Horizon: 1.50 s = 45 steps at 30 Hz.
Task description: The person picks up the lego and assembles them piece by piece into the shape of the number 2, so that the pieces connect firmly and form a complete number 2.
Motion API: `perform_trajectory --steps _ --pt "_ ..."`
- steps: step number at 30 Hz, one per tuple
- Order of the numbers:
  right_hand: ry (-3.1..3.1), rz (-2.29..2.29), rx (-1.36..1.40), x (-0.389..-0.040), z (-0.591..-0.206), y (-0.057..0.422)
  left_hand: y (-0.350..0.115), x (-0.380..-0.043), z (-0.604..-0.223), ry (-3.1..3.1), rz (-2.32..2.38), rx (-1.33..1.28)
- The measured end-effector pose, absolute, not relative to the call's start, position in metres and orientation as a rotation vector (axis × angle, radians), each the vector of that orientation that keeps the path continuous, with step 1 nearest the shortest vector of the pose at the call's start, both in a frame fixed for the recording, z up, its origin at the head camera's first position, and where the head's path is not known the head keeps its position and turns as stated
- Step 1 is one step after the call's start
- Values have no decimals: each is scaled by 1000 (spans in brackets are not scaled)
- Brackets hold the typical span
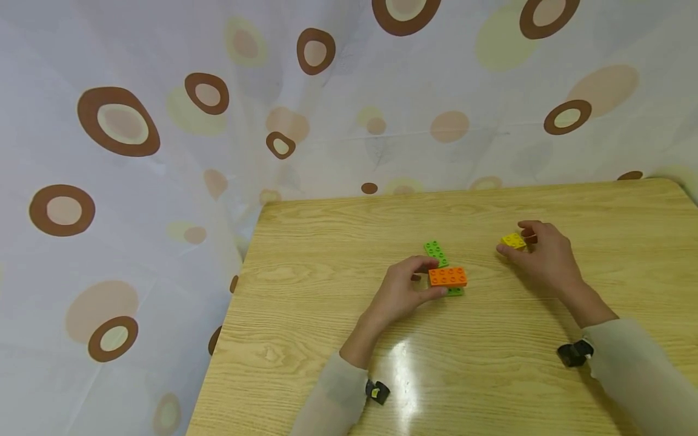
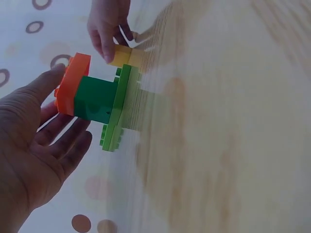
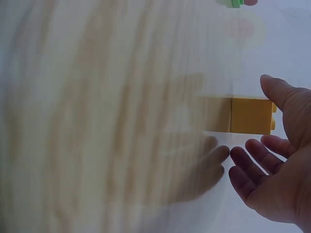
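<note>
My left hand (image 1: 400,287) holds an orange brick (image 1: 448,277) between thumb and index finger, along its long sides. Under it, in the left wrist view, a dark green block (image 2: 95,98) stands on light green studded plates (image 2: 116,109), which rest on the table. From above, light green studs (image 1: 435,251) show behind and in front of the orange brick, and the dark green block is hidden. Around a small yellow brick (image 1: 513,241) curves my right hand (image 1: 551,257), thumb on one side and fingers on the other. The right wrist view shows gaps between them and the brick (image 3: 251,116).
The bricks stand on a wood-grain table (image 1: 305,290). A white curtain with brown and beige circles (image 1: 327,121) hangs behind it and along its left. A small black device (image 1: 574,353) is strapped at the right wrist, another (image 1: 377,392) at the left.
</note>
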State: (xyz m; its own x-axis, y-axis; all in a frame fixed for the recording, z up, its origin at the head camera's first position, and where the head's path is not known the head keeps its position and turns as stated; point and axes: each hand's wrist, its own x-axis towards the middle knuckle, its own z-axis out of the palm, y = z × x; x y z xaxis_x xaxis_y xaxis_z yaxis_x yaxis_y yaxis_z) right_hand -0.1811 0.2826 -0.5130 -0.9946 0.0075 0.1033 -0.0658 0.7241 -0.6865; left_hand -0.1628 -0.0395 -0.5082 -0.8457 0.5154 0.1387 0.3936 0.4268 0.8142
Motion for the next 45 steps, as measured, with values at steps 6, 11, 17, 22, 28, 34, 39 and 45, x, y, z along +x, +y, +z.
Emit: perform_trajectory --steps 6,11,17,22,28,34,39,45 --pt "-2796 1124 72 -180 -517 283 -39 -163 -506 2546 1427 826" --pt "-2790 1131 85 -179 -517 283 -40 -162 -506 2545 1432 827" --pt "-2804 1119 108 -178 -509 276 -41 -162 -508 2550 1438 819" --pt "-2789 1124 172 -173 -492 266 -42 -162 -507 2546 1445 804" --pt "-2739 1139 249 -167 -476 250 -41 -162 -507 2547 1438 813" --pt "-2720 1116 340 -162 -465 238 -40 -163 -508 2554 1437 833" --pt "-2709 1104 424 -157 -460 231 -40 -164 -509 2545 1429 832" --pt "-2699 1108 595 -151 -454 223 -41 -162 -508 2521 1449 829"
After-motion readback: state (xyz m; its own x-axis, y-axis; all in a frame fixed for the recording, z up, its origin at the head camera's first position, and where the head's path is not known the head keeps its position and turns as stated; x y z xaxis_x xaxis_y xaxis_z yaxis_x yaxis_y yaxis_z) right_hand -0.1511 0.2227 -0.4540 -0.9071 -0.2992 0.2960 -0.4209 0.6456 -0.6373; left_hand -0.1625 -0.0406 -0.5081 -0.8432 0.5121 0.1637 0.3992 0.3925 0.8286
